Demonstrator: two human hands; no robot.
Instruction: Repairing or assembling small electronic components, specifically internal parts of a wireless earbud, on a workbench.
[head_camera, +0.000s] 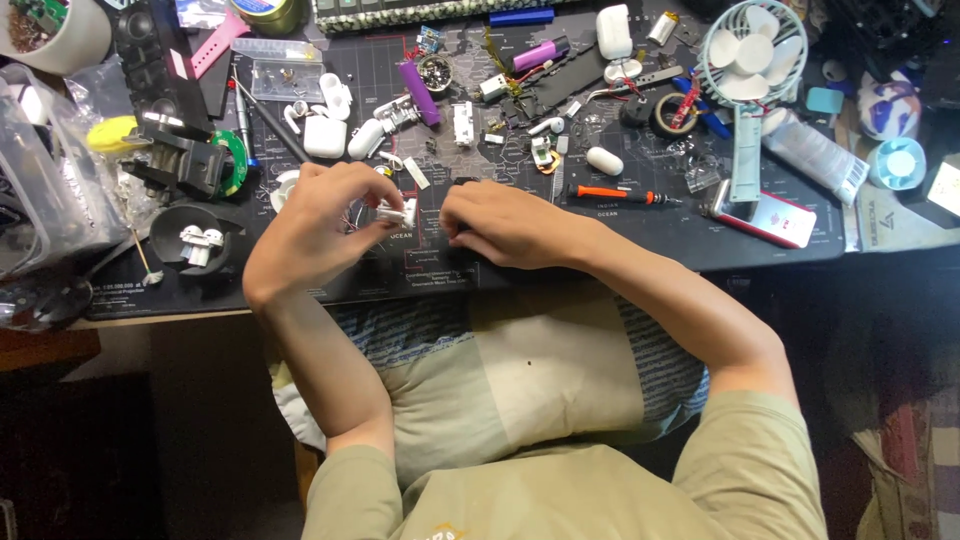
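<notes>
— Two hands on the mat (560, 255). What's the left hand (330, 215) got?
— It pinches a small white part (397, 211), just above the mat.
— And the right hand (500, 220)?
— Curled beside it. Can't tell if it holds anything.

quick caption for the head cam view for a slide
Left hand pinches a small white earbud part beside the right hand over a cluttered black desk mat.

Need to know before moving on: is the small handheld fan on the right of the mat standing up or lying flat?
Lying flat. The fan rests on the black mat, its round guard facing up and its handle stretched toward the phone.
</notes>
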